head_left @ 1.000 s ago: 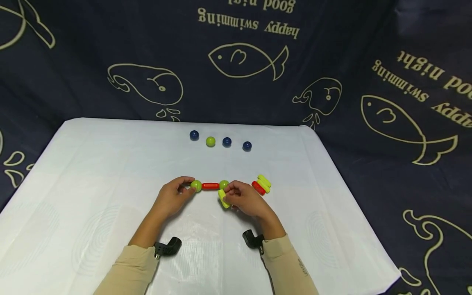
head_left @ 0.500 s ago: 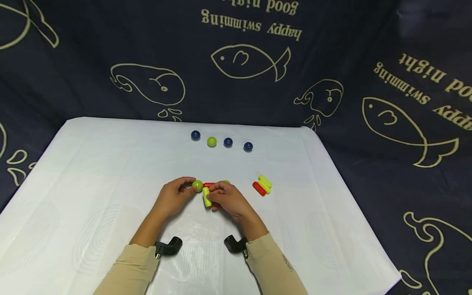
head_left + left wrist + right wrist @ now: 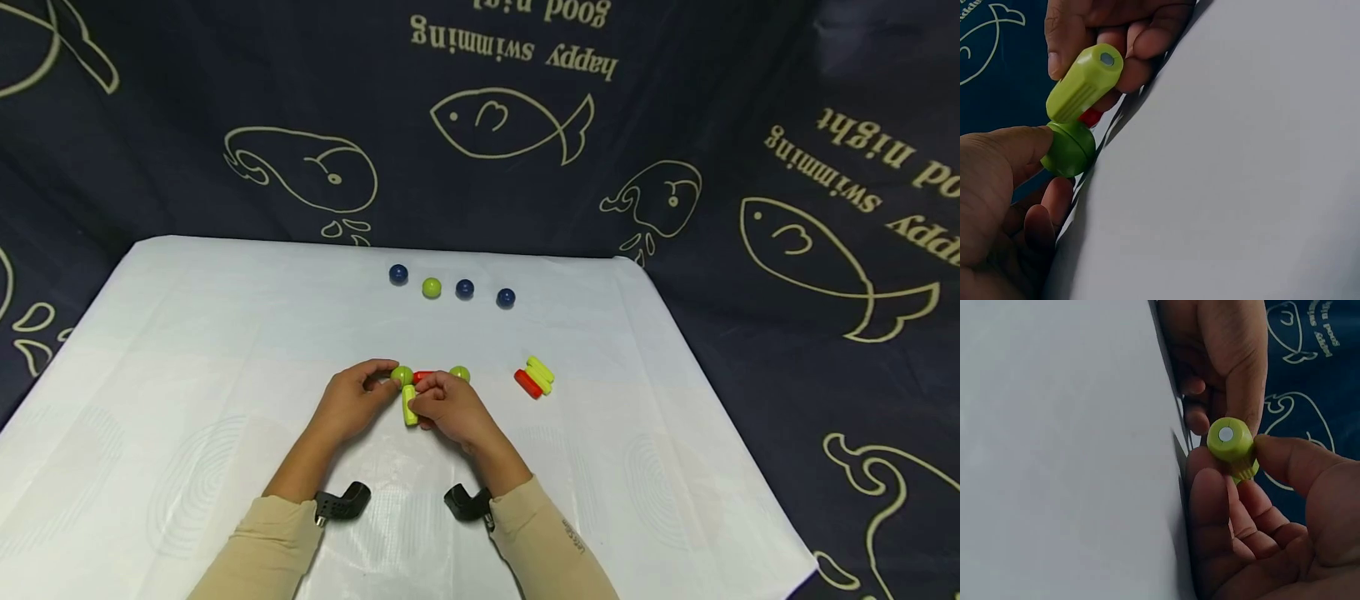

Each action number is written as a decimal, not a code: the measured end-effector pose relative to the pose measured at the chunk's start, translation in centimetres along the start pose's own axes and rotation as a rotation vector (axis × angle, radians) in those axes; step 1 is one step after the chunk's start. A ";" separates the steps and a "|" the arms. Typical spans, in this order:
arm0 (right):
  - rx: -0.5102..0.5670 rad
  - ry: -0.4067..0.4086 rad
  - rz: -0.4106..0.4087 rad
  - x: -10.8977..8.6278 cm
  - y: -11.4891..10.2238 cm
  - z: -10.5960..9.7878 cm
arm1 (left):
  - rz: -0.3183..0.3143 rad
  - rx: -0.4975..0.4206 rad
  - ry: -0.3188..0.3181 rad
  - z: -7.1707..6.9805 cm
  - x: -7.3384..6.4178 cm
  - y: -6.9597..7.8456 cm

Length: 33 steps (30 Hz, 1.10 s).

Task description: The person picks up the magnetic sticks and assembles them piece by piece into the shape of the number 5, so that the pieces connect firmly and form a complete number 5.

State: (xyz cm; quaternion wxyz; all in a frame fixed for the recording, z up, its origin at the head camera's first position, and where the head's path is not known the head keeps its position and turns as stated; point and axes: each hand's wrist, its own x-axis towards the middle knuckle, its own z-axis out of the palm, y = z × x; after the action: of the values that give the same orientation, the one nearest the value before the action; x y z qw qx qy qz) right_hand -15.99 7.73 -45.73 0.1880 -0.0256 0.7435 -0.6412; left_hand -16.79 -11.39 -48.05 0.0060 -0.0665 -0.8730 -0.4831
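Note:
My left hand (image 3: 358,398) pinches a green ball (image 3: 1069,150) between thumb and fingers. A red rod (image 3: 422,377) runs from that ball toward a second green ball (image 3: 460,373); my right fingers hide most of the rod. With thumb and fingers, my right hand (image 3: 452,408) grips a yellow-green rod (image 3: 409,405). One end of this rod meets the left green ball, and its other end, with a round grey inset (image 3: 1226,434), points toward me. In the left wrist view the rod (image 3: 1085,84) touches the ball's side.
Two yellow-green rods (image 3: 540,369) and a red rod (image 3: 528,383) lie together to the right. Farther back, blue balls (image 3: 464,289) and a green ball (image 3: 431,287) form a loose row on the white-covered table (image 3: 225,333). A dark printed cloth (image 3: 480,200) hangs behind.
My right hand has moved left with the yellow-green rod, from beside the right green ball to the left one. The right green ball shows again. My left hand keeps its place.

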 end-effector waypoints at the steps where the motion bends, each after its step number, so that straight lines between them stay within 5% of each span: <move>1: -0.005 0.004 -0.004 0.0 0.0 0.0 | -0.001 0.001 0.000 0.0 0.0 0.0; 33: -0.077 -0.001 -0.011 0.2 -0.3 0.5 | 0.015 -0.009 0.010 0.0 0.0 -0.1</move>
State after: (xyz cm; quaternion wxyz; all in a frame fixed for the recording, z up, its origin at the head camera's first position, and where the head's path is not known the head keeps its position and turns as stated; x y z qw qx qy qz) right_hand -16.08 7.16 -45.55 0.1838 -0.0369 0.7673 -0.6133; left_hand -16.83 -11.40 -48.14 0.0138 -0.0705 -0.8702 -0.4874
